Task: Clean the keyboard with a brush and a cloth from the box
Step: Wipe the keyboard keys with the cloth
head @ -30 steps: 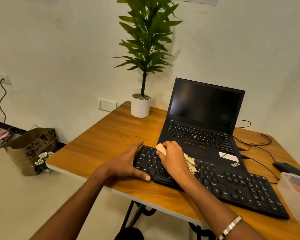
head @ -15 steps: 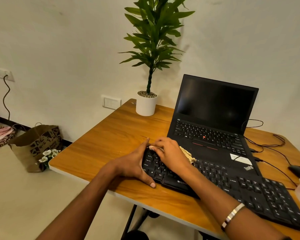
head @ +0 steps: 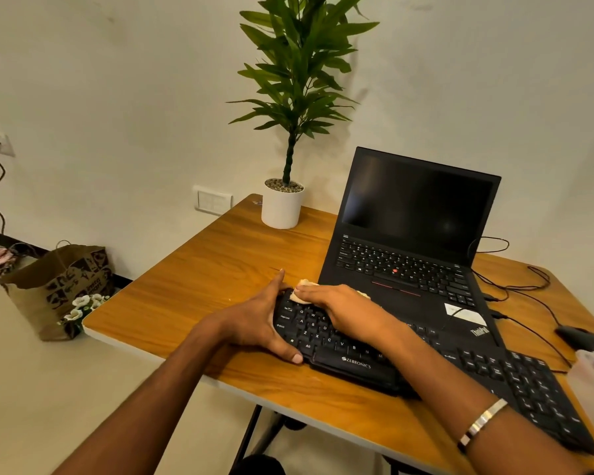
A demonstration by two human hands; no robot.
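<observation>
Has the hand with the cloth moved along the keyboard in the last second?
Yes. The right hand has slid the cloth toward the keyboard's far left corner, closer to the left hand.

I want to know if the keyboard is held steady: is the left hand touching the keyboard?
Touching. The head view shows the left hand against the left end of the keyboard, thumb lying on its front edge.

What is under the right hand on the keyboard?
A cream cloth lies under the right hand, pressed on the keyboard; only its edges show. The keys beneath are covered.
</observation>
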